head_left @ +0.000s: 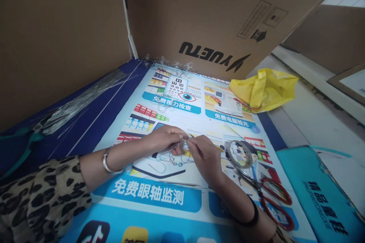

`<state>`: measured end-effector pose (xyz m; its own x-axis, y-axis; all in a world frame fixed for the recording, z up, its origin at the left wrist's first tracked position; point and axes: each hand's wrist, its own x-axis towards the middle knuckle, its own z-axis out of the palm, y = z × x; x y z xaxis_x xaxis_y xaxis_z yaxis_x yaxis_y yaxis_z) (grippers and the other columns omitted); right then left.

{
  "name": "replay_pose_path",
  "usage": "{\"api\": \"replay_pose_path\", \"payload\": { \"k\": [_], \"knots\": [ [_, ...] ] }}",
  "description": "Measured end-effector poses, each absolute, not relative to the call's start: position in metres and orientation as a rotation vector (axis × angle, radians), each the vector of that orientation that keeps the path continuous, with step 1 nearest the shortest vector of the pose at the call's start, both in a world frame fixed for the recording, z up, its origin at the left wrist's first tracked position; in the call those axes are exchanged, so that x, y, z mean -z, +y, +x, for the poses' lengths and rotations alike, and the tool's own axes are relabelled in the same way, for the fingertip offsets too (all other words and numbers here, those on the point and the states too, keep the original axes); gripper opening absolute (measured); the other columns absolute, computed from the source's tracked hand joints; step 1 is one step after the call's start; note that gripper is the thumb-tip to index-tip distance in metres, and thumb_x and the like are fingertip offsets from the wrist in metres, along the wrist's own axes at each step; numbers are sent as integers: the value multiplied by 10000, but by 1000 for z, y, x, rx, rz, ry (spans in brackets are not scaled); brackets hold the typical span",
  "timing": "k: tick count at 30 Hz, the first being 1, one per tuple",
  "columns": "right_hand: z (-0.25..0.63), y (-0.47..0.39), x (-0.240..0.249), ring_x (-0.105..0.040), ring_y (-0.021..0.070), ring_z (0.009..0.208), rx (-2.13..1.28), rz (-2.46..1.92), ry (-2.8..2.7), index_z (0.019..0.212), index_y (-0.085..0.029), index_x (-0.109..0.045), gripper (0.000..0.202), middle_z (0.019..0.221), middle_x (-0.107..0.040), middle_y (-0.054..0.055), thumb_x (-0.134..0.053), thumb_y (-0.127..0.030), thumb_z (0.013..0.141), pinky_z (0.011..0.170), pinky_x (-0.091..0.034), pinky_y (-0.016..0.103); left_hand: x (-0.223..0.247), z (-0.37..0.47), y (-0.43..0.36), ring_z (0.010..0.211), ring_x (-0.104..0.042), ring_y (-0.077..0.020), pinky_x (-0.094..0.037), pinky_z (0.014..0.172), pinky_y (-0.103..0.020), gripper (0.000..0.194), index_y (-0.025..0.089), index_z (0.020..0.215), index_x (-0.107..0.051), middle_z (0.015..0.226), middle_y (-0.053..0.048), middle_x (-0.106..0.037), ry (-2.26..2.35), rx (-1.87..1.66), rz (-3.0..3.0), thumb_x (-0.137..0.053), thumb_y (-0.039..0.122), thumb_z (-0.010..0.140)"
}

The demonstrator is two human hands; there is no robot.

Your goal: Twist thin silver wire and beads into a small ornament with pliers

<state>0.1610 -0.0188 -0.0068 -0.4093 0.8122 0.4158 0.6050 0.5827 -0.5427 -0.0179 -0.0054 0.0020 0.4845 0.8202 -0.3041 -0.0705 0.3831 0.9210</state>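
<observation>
My left hand (167, 140) and my right hand (205, 156) meet at the middle of a printed poster (102, 197). Both are pinched on a small piece of thin wire work (184, 145) between their fingertips. A beaded wire strand with a turquoise bead (180, 164) hangs or lies just below the fingers. Beside my right hand lie a roll of clear tape (241, 154) and red-handled scissors (276, 193). A bent wire (156, 165) rests on the poster under my left hand.
Cardboard walls (182, 11) stand behind and at left. Wire pieces (176, 66) lie along the back edge. A bundle of wires (71, 106) and teal-handled pliers (31, 140) are at left. At right are a yellow bag (265, 89) and a teal box (316, 193).
</observation>
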Motion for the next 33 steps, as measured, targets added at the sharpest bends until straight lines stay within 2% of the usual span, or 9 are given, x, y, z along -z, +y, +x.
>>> {"api": "replay_pose_path", "payload": {
  "k": [6, 11, 22, 33],
  "knots": [
    [160, -18, 5, -553, 144, 714, -481, -1083, -2172, 785, -204, -626, 181, 720, -591, 27, -464, -214, 865, 662, -440, 269, -4, -17, -6, 511, -579, -113, -440, 511, -226, 225, 114, 798, -625, 552, -29, -627, 884, -681, 1024, -513, 307, 818],
    [160, -18, 2, -550, 140, 687, -586, -1117, -2040, 763, -207, -617, 138, 716, -599, 17, -505, -224, 840, 631, -438, 262, -3, -17, -6, 512, -572, -121, -448, 504, -236, 244, 119, 867, -615, 563, -26, -619, 907, -664, 1052, -512, 335, 814],
    [164, -16, 3, -530, 133, 651, -730, -1179, -1908, 723, -199, -603, 164, 678, -570, 6, -502, -266, 834, 613, -423, 261, 1, -22, -4, 564, -580, -119, -459, 549, -242, 270, 140, 852, -617, 608, -26, -630, 821, -619, 1076, -518, 390, 827],
    [167, -15, 6, -513, 123, 641, -754, -1204, -1849, 719, -198, -588, 154, 676, -556, -4, -507, -265, 833, 609, -409, 247, -6, -24, -6, 602, -580, -105, -454, 631, -259, 215, 120, 819, -633, 740, -54, -651, 772, -598, 1065, -554, 319, 801]
  ]
}}
